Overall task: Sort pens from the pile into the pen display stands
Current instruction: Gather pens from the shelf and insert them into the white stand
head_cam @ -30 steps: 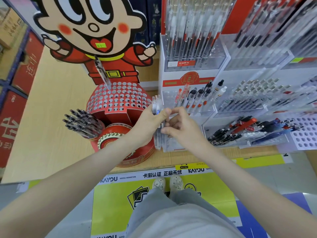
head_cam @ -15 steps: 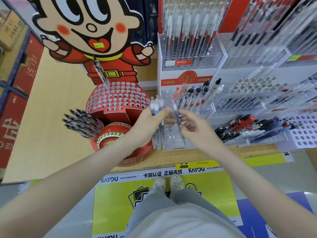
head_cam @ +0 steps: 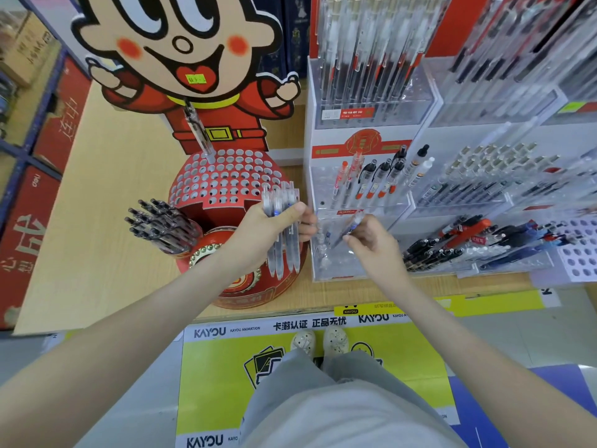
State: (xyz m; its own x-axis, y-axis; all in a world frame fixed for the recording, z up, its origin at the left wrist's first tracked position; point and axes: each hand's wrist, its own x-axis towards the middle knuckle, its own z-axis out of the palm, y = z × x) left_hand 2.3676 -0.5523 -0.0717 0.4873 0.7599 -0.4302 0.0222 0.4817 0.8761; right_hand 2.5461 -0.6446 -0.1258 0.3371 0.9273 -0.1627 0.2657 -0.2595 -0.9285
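Observation:
My left hand (head_cam: 271,226) grips a bundle of several clear pens (head_cam: 282,253) with blue tips, held upright in front of the red drum-shaped stand (head_cam: 226,185). My right hand (head_cam: 371,242) pinches a single clear pen (head_cam: 350,226) with a blue tip, tilted over the clear acrylic display stand's lowest front compartment (head_cam: 342,257). A few small pens stand at that compartment's left side. The tier above holds red and black pens (head_cam: 371,182).
The red stand has many holes and one clear pen (head_cam: 198,130) stuck in its top. A cup of black pens (head_cam: 161,224) sits to its left. Black, red and blue pens (head_cam: 478,240) lie in trays to the right. A white hole-board (head_cam: 578,250) is far right.
My right hand has drawn one pen out of the bundle and moved it right and down, over the acrylic stand's front compartment. My left hand has stayed in place with the bundle.

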